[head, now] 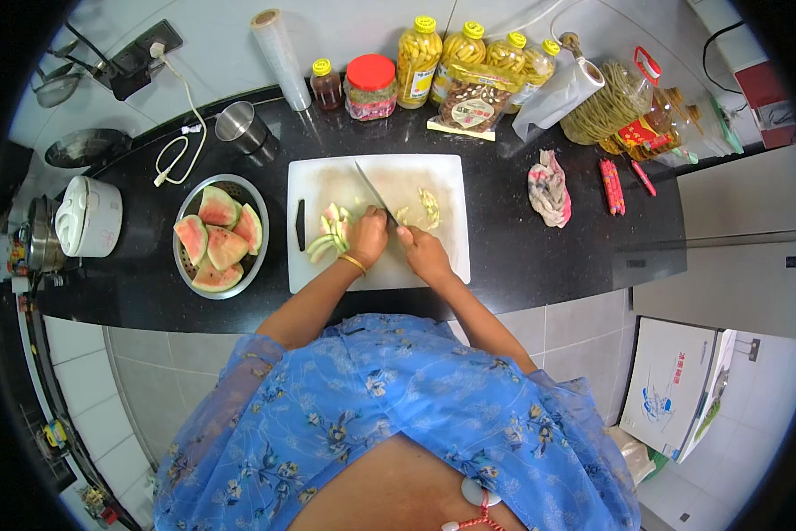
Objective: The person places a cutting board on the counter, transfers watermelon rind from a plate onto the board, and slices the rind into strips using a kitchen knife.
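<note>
My right hand (426, 253) is closed around the handle of a kitchen knife (373, 187). Its blade points up and away to the left across a white plastic cutting board (448, 265). Close beside the blade, my left hand (369, 237) presses with curled fingers on pale green strips of watermelon rind; its fingertips and what lies beneath them are mostly hidden. More rind strips (328, 240), some tinged pink, stick out to the left of that hand. Small cut rind pieces (429, 208) lie on the board's right side, with a few near the blade.
Left of the board, a metal colander (260, 255) holds several watermelon wedges (225, 249). A steel cup (238, 126) and a white cord (195, 149) are behind it. Jars and bottles (419, 63) line the wall. A crumpled cloth (549, 190) lies to the right.
</note>
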`<state>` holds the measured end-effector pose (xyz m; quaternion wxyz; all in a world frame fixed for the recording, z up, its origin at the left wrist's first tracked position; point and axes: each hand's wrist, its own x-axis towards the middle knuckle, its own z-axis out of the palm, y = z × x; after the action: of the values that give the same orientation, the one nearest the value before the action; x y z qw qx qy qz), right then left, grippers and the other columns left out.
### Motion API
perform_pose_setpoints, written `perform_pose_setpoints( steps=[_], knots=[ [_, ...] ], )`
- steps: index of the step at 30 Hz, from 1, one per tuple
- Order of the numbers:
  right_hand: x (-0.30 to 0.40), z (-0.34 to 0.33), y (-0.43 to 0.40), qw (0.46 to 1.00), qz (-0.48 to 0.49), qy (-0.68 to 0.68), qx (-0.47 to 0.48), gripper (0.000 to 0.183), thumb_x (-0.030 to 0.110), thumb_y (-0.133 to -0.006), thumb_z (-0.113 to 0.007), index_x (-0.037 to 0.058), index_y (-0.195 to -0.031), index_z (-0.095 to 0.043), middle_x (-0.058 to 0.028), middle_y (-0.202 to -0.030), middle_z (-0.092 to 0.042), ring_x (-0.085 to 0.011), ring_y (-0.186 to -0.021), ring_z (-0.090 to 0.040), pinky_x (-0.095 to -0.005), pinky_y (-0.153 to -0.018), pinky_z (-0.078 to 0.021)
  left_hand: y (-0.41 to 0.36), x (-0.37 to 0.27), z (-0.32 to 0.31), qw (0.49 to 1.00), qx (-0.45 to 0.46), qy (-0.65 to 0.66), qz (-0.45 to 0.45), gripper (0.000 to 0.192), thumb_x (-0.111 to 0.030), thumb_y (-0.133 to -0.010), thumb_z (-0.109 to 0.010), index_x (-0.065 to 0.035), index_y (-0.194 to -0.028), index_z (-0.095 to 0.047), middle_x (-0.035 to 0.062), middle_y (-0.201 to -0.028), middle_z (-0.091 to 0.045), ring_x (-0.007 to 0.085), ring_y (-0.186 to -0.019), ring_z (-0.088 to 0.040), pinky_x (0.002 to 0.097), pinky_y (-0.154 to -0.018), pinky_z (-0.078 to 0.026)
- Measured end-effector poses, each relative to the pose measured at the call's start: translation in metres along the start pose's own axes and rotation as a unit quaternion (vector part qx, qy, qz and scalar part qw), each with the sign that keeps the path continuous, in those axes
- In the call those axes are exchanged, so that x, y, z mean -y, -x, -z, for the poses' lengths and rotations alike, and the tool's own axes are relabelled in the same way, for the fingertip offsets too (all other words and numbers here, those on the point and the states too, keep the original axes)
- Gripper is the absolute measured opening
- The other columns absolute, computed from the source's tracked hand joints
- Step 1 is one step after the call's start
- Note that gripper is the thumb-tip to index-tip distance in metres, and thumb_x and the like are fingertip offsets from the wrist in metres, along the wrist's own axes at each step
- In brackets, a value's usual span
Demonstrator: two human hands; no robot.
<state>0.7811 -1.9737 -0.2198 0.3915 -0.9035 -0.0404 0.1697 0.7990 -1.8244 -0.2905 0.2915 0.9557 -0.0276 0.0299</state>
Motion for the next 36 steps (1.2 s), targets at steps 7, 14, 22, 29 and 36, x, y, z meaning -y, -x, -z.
perform_pose_setpoints(
  steps=[7, 14, 22, 29, 36],
  knots=[
    [0.003, -0.004, 0.012, 0.999, -0.031, -0.017, -0.017, 0.047, 0.041, -0.098, -0.042, 0.0014, -0.112, -0.063, -0.0281, -0.093, -0.064, -0.0442, -0.093, -0.062, -0.0465, -0.081, -0.0482, 0.0, -0.004, 0.004, 1.0, 0.015, -0.004, 0.006, 0.009, -0.001, -0.078, -0.053, 0.0005, -0.084, -0.059, 0.0189, -0.095, -0.059, 0.0399, -0.079, -0.063, 0.0473, -0.07, -0.05],
    [-0.001, -0.001, 0.018, 0.999, -0.037, -0.017, 0.006, 0.048, 0.042, -0.098, -0.041, 0.0013, -0.114, -0.062, -0.0278, -0.094, -0.065, -0.0446, -0.093, -0.062, -0.0469, -0.081, -0.0482, 0.001, -0.002, 0.001, 1.0, 0.02, -0.014, 0.002, 0.009, -0.001, -0.078, -0.053, 0.0006, -0.084, -0.059, 0.0184, -0.096, -0.059, 0.0397, -0.079, -0.063, 0.0474, -0.07, -0.05],
    [-0.011, -0.008, 0.008, 0.998, -0.035, -0.057, 0.023, 0.049, 0.042, -0.099, -0.041, -0.0006, -0.111, -0.062, -0.0227, -0.078, -0.066, -0.0387, -0.074, -0.065, -0.0453, -0.07, -0.0495, 0.003, 0.003, -0.003, 1.0, 0.008, 0.004, 0.005, 0.009, -0.005, -0.08, -0.056, -0.0001, -0.086, -0.059, 0.0194, -0.091, -0.059, 0.0409, -0.078, -0.061, 0.0491, -0.068, -0.048],
    [-0.022, -0.021, -0.007, 0.995, 0.038, -0.064, -0.065, 0.047, 0.041, -0.099, -0.043, -0.0009, -0.108, -0.063, -0.0097, -0.056, -0.055, -0.0178, -0.042, -0.053, -0.0329, -0.045, -0.0447, 0.001, 0.003, -0.001, 0.999, 0.014, -0.006, -0.029, 0.009, -0.003, -0.08, -0.054, -0.0014, -0.088, -0.057, 0.0198, -0.095, -0.06, 0.0398, -0.079, -0.063, 0.0482, -0.069, -0.05],
    [-0.019, -0.019, 0.013, 0.989, -0.046, -0.137, -0.021, 0.047, 0.042, -0.098, -0.045, -0.0014, -0.105, -0.062, -0.0067, -0.053, -0.052, -0.0149, -0.04, -0.051, -0.031, -0.04, -0.042, -0.001, 0.001, 0.002, 0.999, 0.033, 0.021, 0.006, 0.008, -0.005, -0.083, -0.053, -0.0041, -0.088, -0.059, 0.0189, -0.093, -0.061, 0.0396, -0.081, -0.062, 0.0484, -0.071, -0.049]
  ],
)
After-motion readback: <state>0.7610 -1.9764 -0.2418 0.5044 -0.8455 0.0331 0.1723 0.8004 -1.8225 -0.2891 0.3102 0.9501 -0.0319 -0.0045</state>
